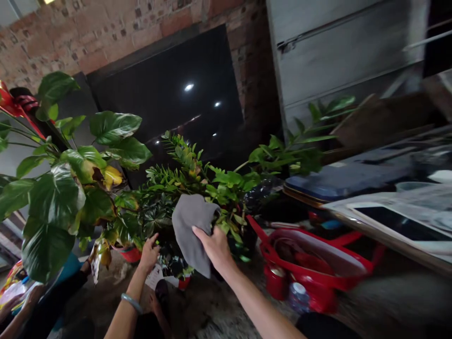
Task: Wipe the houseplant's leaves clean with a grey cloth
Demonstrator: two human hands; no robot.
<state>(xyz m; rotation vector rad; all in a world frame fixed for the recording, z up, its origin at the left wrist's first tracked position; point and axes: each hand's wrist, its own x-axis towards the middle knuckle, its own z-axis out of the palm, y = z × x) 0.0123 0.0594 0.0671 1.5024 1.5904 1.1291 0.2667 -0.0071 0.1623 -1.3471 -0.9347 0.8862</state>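
My right hand (216, 247) grips a grey cloth (193, 230), which hangs in front of the potted plants. The thumb lies over the cloth, and the other fingers are mostly hidden behind it. My left hand (150, 252), with a bangle (131, 303) on the wrist, is held out beside the low dark-leaved plant (160, 207). Its fingers are apart and nothing shows in them. Ahead of the cloth grow leafy green plants (229, 181). To the left stands a tall broad-leaved plant (56, 197) with some yellowed leaves.
On the right are a red bag (318, 278), a clear bottle (298, 296) and a cluttered table (388, 216). Another person's hands (30, 301) are at the lower left. A dark glossy panel (165, 94) leans behind the plants, against the brick wall (116, 28).
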